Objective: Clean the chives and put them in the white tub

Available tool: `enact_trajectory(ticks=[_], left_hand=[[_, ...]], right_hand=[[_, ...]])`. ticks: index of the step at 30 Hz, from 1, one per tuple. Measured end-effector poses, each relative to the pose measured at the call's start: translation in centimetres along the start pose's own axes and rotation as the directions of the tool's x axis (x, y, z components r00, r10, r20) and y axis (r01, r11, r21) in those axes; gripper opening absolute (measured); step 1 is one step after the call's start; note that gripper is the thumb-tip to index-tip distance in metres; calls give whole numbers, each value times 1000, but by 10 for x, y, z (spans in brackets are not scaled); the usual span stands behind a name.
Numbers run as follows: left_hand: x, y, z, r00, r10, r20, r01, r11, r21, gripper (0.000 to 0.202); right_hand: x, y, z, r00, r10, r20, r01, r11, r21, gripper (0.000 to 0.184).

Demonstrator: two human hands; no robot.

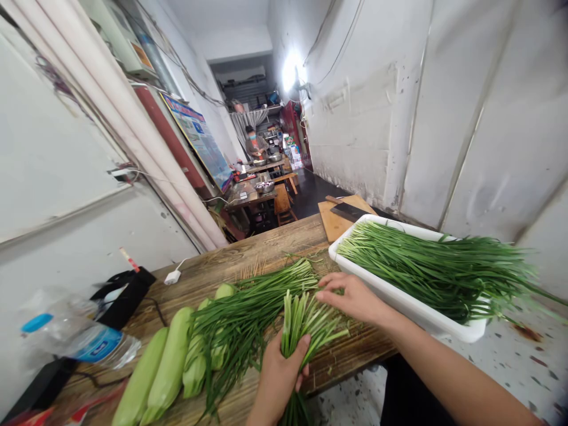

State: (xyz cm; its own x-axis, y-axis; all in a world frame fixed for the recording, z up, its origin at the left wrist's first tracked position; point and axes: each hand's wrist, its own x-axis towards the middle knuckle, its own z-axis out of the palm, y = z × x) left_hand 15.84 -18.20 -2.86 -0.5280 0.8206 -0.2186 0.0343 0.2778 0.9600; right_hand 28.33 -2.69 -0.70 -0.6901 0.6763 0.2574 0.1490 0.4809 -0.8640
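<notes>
**Chives in Hand at the Wooden Table**

Head view. Found the left hand [277, 370] clenched round a bunch of chives [305, 322] at the near edge of the wooden table [231, 266], thumb across the front. Saw the pale cut ends fanned upward above the fist and the green leaves hanging below it, past the table edge. Found the right hand [352, 299] just beyond, palm down, fingers loosely extended and touching the top of the bunch, closed on nothing as far as could be told.

Noted a loose pile of chives [248, 307] lying across the table to the left of the bunch, partly over a row of pale green gourds [164, 361]. Noted a white tray [399, 296] just beside the right hand, heaped with more chives [435, 266]. Spotted a cutting board [332, 228] behind the tray, with a cleaver [350, 211] on it. Spotted a water bottle [84, 343] on its side at far left.

Judged the bunch light, limp and easily bruised, with smooth stems likely to slide apart unless gripped together. Judged the firmer pale end the better place to hold, with the whole fist wrapped round, not a pinch on single leaves.
</notes>
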Motion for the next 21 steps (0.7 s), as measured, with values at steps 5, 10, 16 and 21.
enact_trajectory(ticks=[5, 10, 16, 21], left_hand=[[1, 1, 1, 1000, -7, -23, 8, 999, 38, 52], [-1, 4, 2, 1000, -5, -26, 6, 999, 37, 51], [-1, 9, 3, 1000, 11, -12, -11, 999, 39, 52], [0, 9, 2, 1000, 13, 5, -14, 998, 64, 52]], right_hand=[[-6, 1, 19, 992, 91, -89, -88, 995, 40, 31], [-5, 1, 22, 995, 97, -32, -82, 945, 317, 23], [-8, -7, 23, 984, 112, 138, -168, 836, 522, 34], [-12, -9, 21, 990, 74, 121, -126, 851, 510, 31]])
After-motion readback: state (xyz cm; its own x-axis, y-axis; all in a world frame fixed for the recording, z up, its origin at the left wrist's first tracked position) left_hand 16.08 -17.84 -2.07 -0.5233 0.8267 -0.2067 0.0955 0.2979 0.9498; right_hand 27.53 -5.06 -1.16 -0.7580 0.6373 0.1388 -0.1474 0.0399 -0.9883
